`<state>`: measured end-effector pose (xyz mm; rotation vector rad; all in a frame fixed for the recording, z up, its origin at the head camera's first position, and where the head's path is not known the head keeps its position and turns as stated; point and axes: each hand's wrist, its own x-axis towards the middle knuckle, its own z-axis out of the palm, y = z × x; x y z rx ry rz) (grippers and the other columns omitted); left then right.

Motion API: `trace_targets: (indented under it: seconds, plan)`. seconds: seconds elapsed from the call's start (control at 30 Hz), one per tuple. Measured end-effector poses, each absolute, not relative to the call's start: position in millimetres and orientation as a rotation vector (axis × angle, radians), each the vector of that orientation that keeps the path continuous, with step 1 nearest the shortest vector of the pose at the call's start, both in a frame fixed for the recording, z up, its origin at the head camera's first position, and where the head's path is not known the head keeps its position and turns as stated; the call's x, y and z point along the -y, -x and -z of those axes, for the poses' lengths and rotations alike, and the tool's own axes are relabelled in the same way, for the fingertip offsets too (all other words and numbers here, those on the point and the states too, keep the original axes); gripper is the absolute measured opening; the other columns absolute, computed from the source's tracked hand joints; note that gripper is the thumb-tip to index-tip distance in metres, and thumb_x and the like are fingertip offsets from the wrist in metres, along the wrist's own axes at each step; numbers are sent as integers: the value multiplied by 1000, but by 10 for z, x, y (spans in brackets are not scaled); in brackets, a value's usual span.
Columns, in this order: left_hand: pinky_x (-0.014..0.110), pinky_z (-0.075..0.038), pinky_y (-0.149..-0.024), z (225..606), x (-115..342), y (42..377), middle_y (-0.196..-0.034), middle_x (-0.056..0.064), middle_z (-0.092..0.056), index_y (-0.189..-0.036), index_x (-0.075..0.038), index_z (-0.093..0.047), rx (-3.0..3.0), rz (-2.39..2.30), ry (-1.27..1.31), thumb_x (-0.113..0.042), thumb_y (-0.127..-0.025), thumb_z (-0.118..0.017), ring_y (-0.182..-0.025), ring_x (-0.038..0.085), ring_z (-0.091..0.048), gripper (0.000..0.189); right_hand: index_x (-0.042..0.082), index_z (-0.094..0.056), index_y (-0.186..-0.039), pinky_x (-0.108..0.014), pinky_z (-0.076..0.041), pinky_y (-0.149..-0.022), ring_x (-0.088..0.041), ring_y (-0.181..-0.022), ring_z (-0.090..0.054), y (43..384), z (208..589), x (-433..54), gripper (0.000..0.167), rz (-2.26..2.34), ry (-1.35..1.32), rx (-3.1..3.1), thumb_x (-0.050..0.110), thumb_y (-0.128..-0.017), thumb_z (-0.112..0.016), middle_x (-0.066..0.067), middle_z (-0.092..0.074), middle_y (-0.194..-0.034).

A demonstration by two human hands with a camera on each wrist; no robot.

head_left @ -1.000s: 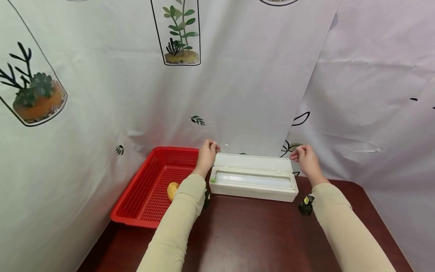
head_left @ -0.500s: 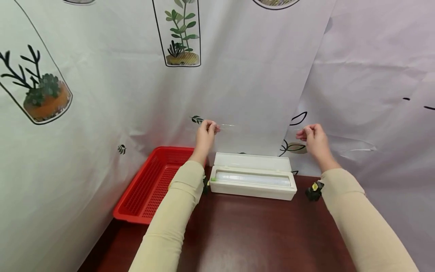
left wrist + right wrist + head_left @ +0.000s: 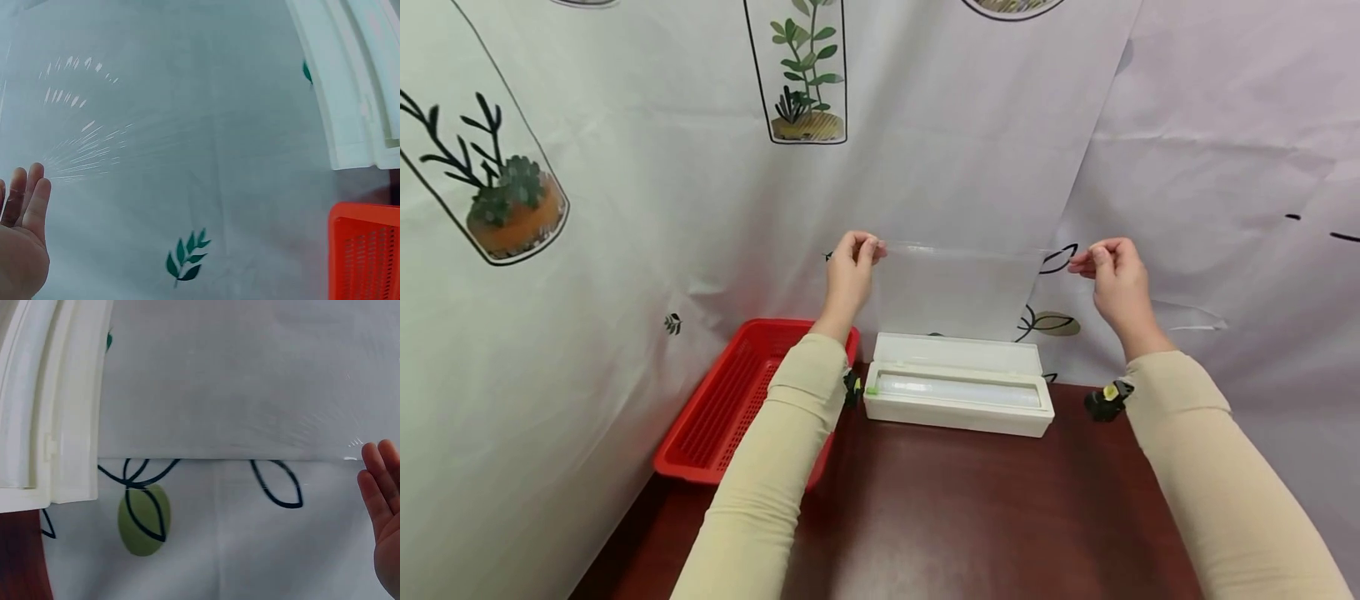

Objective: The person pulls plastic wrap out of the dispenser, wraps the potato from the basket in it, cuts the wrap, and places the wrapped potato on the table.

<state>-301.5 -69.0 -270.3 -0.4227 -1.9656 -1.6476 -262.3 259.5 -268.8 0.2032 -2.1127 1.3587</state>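
Observation:
Transparent cling film [image 3: 955, 252] stretches between my two hands, raised in front of the patterned wall covering. My left hand [image 3: 850, 275] pinches its left corner; creases [image 3: 87, 150] fan out from those fingertips in the left wrist view. At the other corner, my right hand [image 3: 1120, 279] pinches the film, seen at the right edge of the right wrist view. Below and between the hands stands a long white cling film dispenser [image 3: 958, 418] with its lid [image 3: 955, 354] up. The film roll [image 3: 958, 389] shows inside it, with a green piece [image 3: 872, 390] at the left end.
To the left of the dispenser, a red plastic basket [image 3: 696, 472] stands on the dark red-brown table [image 3: 955, 508], partly hidden by my left sleeve. The wall covering [image 3: 955, 183] rises close behind the dispenser. Small black devices sit at both wrists.
Both hands have risen from just above the dispenser and moved slightly farther apart, drawing the film upward between them. The dispenser and basket stay in place; the left sleeve now hides the yellow item in the basket.

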Motion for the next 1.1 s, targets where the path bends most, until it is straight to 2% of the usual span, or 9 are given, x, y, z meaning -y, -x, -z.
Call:
trace_targets:
  seconds: [0.33,0.57,0.73,0.87,0.97,1.03,1.1]
  plan:
    - [24,-46,-86,2496,669,2926,-94,23,-63,-96,10,-54,1789,1693,514,-4,-92,-53,-92,27,-62,15,12,-46,-95,-18,-43,-77,1,-77,-59,2526,2487,-2570,10,-1377,-285,1946,11,-99,-37,16,-59,-80]
    - [27,-46,-89,2365,711,2755,-95,23,-63,-97,12,-55,1714,1663,648,-4,-92,-54,-93,27,-61,17,8,-50,-95,-20,-45,-82,-7,-80,-61,2444,2444,-2613,10,-1427,-412,1768,6,-97,-40,7,-63,-84]
    - [31,-45,-91,2167,736,2487,-98,27,-61,-96,16,-53,1647,1631,749,3,-90,-52,-94,33,-59,14,5,-51,-96,-24,-45,-84,-13,-82,-62,2311,2328,-2601,10,-1421,-526,1648,4,-96,-41,-2,-63,-87]
    - [33,-45,-91,2049,766,2378,-98,22,-62,-98,14,-54,1635,1632,775,4,-90,-52,-94,29,-60,13,2,-52,-95,-27,-47,-83,-17,-80,-63,2204,2195,-2587,10,-1468,-621,1549,2,-95,-42,-8,-63,-87]
    - [32,-49,-85,2053,852,2334,-92,15,-64,-96,13,-56,1634,1637,823,2,-90,-53,-87,21,-62,13,-4,-54,-92,-26,-49,-76,-19,-72,-64,2053,2126,-2633,9,-1598,-703,1487,-2,-93,-45,-12,-65,-82]
    - [28,-51,-76,2090,955,2221,-87,12,-65,-94,11,-58,1675,1582,885,1,-90,-54,-76,17,-62,11,-10,-56,-89,-21,-49,-67,-17,-63,-61,1863,2105,-2696,9,-1614,-716,1531,-6,-91,-48,-11,-67,-78]
    - [23,-49,-65,2127,1075,1988,-81,9,-65,-90,8,-61,1749,1446,948,0,-89,-57,-68,14,-57,9,-14,-57,-88,-19,-48,-64,-14,-61,-61,1608,2109,-2770,7,-1559,-711,1636,-10,-89,-51,-8,-68,-74]
